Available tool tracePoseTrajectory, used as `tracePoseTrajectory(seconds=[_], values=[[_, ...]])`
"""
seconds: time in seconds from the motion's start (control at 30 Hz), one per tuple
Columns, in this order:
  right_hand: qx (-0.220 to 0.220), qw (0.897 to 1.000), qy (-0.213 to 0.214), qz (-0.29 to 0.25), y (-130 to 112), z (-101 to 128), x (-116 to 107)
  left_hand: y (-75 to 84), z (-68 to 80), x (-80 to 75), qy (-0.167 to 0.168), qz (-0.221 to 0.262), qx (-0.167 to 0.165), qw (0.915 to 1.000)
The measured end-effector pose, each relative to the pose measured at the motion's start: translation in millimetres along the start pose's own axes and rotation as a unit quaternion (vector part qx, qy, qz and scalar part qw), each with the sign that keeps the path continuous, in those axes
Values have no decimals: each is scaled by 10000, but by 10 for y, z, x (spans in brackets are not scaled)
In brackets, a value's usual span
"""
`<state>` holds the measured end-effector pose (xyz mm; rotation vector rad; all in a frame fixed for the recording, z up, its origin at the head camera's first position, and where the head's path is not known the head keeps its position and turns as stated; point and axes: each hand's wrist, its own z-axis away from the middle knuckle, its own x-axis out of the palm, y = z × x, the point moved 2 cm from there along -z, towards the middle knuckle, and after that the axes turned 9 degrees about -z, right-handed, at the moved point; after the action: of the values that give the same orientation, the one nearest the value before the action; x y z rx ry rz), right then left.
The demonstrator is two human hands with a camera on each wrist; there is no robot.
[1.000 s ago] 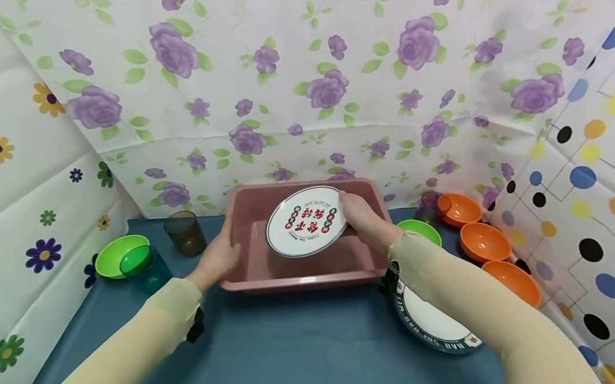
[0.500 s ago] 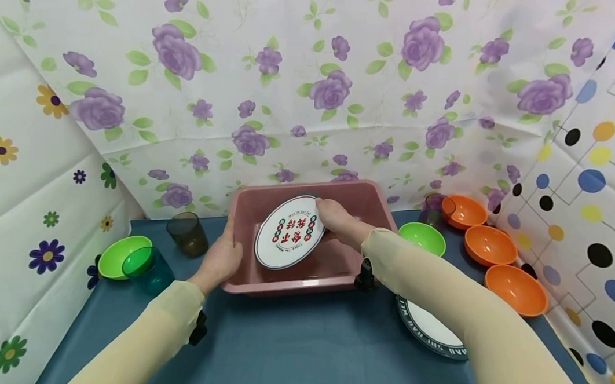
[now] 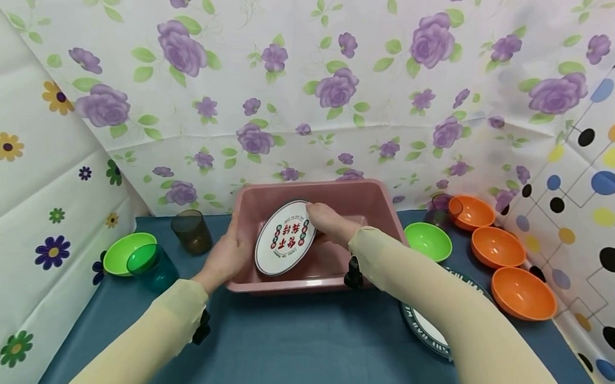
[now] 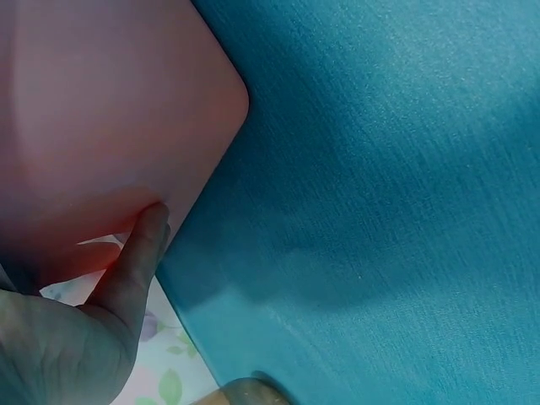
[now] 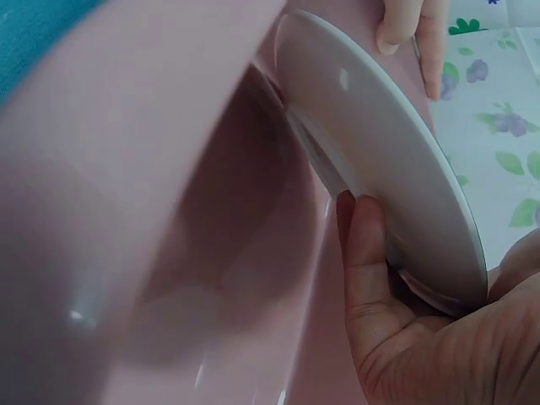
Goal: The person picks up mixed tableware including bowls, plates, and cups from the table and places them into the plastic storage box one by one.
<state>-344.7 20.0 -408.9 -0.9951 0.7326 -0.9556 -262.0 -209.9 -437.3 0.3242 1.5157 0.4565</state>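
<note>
A pink plastic tub (image 3: 334,277) stands on the blue table. Inside it a white plate (image 3: 285,238) with red characters is tilted up on edge toward the tub's left wall. My right hand (image 3: 329,222) grips the plate's upper right rim; in the right wrist view the fingers (image 5: 364,278) curl behind the plate's white back (image 5: 380,152). My left hand (image 3: 228,256) holds the tub's left wall, thumb inside, and the left wrist view shows a finger (image 4: 135,257) pressed against the tub's outer wall (image 4: 101,110).
A green bowl (image 3: 124,253), a teal cup (image 3: 149,265) and a brown cup (image 3: 192,231) stand at the left. A green bowl (image 3: 428,240), three orange bowls (image 3: 497,247) and a dark-rimmed plate (image 3: 425,331) lie at the right. Flowered sheets wall the table.
My right hand has carried the plate leftward and down into the tub and tipped it steeper, close to the left wall. The left hand has stayed on the tub.
</note>
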Motion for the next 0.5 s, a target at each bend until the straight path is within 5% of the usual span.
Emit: tracePoseTrajectory(seconds=[0.5], values=[[79,9996,165,234,13,-101,59,-11,-15,0,7,-180,-8,9998]])
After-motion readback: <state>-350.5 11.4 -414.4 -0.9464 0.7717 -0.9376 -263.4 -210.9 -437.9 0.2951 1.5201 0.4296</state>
